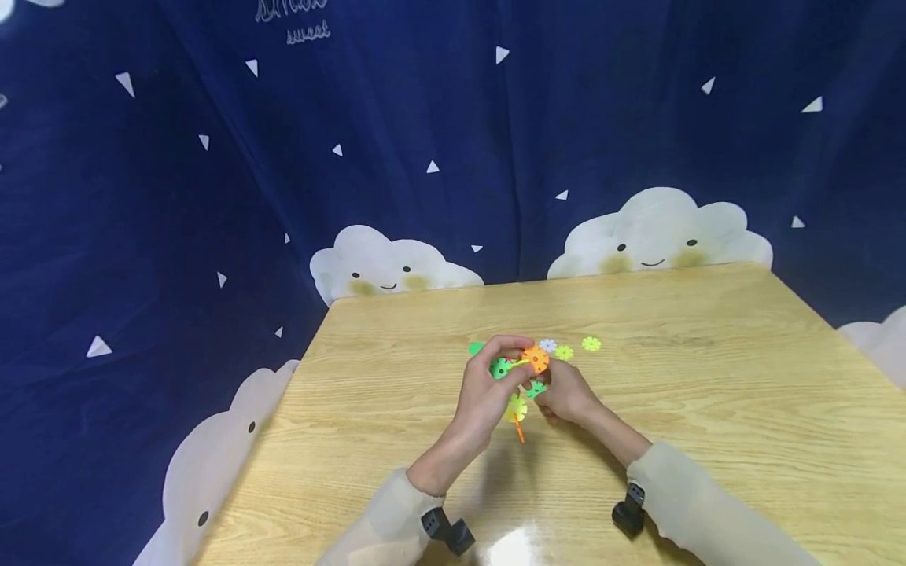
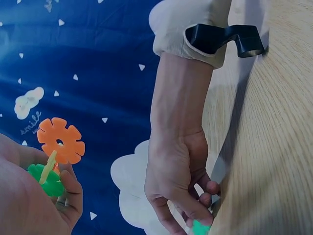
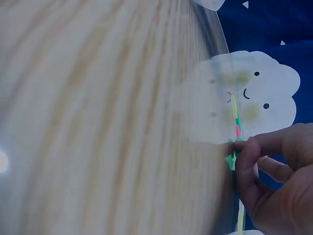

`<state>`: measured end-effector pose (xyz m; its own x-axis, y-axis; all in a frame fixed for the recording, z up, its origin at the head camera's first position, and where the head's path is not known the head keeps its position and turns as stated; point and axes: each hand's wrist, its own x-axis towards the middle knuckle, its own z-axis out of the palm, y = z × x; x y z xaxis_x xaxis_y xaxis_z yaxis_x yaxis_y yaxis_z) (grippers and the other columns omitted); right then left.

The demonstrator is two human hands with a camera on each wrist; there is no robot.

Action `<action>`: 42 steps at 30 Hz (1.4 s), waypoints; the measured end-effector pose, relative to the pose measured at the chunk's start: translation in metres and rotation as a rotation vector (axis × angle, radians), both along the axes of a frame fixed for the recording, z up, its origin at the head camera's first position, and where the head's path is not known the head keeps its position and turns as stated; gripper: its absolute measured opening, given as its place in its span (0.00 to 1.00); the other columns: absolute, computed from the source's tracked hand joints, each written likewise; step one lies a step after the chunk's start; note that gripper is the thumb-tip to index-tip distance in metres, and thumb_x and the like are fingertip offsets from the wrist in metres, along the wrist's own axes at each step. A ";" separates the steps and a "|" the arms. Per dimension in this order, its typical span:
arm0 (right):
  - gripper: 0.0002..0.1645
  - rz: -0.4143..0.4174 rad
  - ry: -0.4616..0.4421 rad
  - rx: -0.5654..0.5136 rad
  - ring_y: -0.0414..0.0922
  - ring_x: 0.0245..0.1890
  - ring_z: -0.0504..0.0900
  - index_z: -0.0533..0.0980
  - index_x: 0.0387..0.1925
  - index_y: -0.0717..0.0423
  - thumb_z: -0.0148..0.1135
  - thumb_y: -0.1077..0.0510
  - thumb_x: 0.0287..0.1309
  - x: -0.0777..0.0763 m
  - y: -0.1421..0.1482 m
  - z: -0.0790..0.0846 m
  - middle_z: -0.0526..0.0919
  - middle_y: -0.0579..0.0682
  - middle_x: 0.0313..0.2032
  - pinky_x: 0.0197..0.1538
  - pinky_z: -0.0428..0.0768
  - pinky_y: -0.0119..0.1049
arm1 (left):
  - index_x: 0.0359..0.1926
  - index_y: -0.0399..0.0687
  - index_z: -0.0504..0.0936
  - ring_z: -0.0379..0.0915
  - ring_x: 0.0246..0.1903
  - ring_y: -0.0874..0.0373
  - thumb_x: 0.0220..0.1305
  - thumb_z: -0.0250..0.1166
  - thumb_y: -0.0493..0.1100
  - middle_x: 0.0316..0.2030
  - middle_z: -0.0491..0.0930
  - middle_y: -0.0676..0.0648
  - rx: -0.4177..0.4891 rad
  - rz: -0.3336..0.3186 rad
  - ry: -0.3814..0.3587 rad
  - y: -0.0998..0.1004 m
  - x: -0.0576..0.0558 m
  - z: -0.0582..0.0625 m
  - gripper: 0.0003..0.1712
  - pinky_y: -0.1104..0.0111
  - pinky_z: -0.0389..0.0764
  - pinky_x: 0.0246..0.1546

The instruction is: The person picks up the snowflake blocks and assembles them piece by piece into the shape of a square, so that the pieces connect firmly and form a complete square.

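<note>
Sleeves point(image 1: 708, 507) nearest, left hand point(image 1: 487, 391) curled round linked discs point(image 1: 541, 364), right hand point(image 1: 566, 391) pinching a green one point(image 2: 200, 228): we judge all light, stiff, best rim-held.

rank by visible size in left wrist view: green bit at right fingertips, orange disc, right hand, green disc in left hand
1. right hand
2. orange disc
3. green disc, partly hidden
4. green bit, partly hidden

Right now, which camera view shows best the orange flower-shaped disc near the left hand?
The left wrist view: there the orange disc appears large, with its notched petals and centre hole clear. The head view shows it too, but much smaller. In the right wrist view, I see none of it.
</note>
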<state>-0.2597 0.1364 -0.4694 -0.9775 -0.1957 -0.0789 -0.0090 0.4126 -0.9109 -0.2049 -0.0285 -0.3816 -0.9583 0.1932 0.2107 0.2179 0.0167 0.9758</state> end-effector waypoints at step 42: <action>0.09 -0.058 0.409 -0.374 0.39 0.18 0.77 0.81 0.48 0.66 0.64 0.64 0.71 0.057 0.047 0.065 0.84 0.47 0.30 0.20 0.80 0.35 | 0.52 0.51 0.86 0.79 0.28 0.58 0.65 0.67 0.31 0.41 0.84 0.48 -0.004 -0.043 0.016 0.008 0.001 -0.002 0.17 0.71 0.77 0.32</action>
